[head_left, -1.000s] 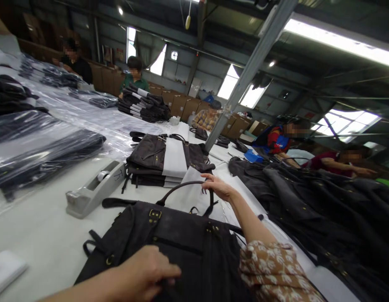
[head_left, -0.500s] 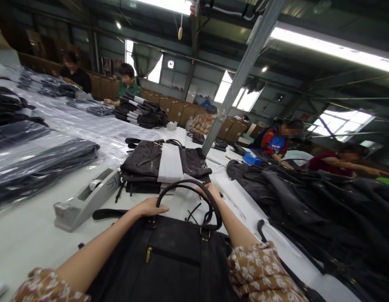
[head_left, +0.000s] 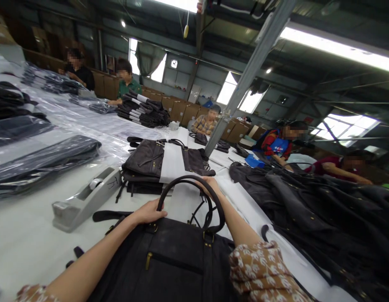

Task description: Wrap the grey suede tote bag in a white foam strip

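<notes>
A dark handbag (head_left: 169,256) with a brass zip pull and two arched handles (head_left: 188,181) fills the space in front of me. At the base of the left handle end, my left hand (head_left: 152,211) grips the bag's top edge. My right hand (head_left: 211,188) reaches behind the handles with its fingers bent together. The handles partly hide those fingertips, which are close to a white paper sheet (head_left: 183,205); whatever they hold cannot be made out. Just beyond lies a stack of flattened handbags (head_left: 144,163) with a white paper band (head_left: 172,161) around the top one.
A grey tape dispenser (head_left: 87,197) stands left of the bag. Plastic-wrapped bags (head_left: 50,159) lie farther left. To the right is a heap of dark bags (head_left: 307,209) beside white paper (head_left: 245,201). A metal post (head_left: 241,88) rises from the table; several people work around it.
The view has shifted slightly. The right hand has moved a little higher behind the handles, and more white paper shows below it. The left hand keeps its grip on the bag.
</notes>
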`<state>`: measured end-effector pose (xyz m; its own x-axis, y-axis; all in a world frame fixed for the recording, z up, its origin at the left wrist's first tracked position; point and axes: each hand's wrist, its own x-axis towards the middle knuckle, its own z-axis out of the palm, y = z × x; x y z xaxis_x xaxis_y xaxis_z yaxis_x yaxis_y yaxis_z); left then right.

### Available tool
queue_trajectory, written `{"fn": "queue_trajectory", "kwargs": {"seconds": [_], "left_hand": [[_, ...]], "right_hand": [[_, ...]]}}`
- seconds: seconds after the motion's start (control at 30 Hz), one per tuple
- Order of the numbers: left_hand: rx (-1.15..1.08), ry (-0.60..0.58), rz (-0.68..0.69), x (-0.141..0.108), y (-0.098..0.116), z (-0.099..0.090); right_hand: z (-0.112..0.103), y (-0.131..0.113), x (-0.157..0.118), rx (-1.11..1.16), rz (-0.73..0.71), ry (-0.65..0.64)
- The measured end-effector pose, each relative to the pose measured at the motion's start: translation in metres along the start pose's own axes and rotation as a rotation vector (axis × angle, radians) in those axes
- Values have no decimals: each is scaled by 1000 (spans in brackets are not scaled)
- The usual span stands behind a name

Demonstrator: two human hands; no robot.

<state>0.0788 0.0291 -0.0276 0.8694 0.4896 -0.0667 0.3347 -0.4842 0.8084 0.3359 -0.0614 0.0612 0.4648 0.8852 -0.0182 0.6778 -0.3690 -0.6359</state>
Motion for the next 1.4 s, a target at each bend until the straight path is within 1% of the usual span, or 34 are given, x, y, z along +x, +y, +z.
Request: {"fn": "queue_trajectory", "kwargs": {"seconds": [0.13, 0.27, 0.4, 0.5, 0.63, 0.7, 0.77, 0.83, 0.9, 1.0, 1.07, 1.1, 1.17, 1.2, 1.27, 1.33, 1.4], "left_hand": [[-44, 2, 34, -3, 12, -6], [-77, -31, 74, -5, 20, -12], [-63, -53, 72, -3, 19, -13], [-41, -70, 78, -1, 16, -11], [-24, -78, 115, 4, 8, -5], [-3, -54, 93, 8, 0, 3], [38, -2, 8, 13, -12, 12], [75, 51, -76, 18, -23, 21], [91, 86, -117, 21, -31, 27], [102, 123, -135, 22, -35, 31], [113, 148, -139, 21, -34, 30], [120, 161, -135, 20, -33, 30], [134, 189, -119, 17, -30, 30], [144, 202, -108, 15, -29, 29], [168, 225, -82, 10, -24, 27], [199, 254, -66, 2, -16, 24], [234, 291, -44, -10, -7, 17]], "right_hand": [[-16, -11, 12, -7, -25, 78], [-30, -21, 30, -28, -30, 164], [-37, -24, 52, -44, -16, 241], [-40, -23, 75, -47, 3, 283], [-40, -21, 104, -55, 11, 338], [-34, -19, 111, -65, 13, 355], [-25, -17, 112, -73, 16, 351], [-18, -16, 106, -76, 21, 345], [-17, -17, 96, -75, 27, 363], [-28, -27, 66, -73, 33, 416], [-36, -38, 33, -74, 5, 453], [-37, -45, 11, -77, -22, 471], [-33, -58, -43, -77, -92, 487], [-27, -64, -74, -71, -128, 469], [-9, -71, -141, -42, -180, 389], [13, -70, -208, -49, -213, 306], [35, -61, -269, -74, -216, 199]]}}
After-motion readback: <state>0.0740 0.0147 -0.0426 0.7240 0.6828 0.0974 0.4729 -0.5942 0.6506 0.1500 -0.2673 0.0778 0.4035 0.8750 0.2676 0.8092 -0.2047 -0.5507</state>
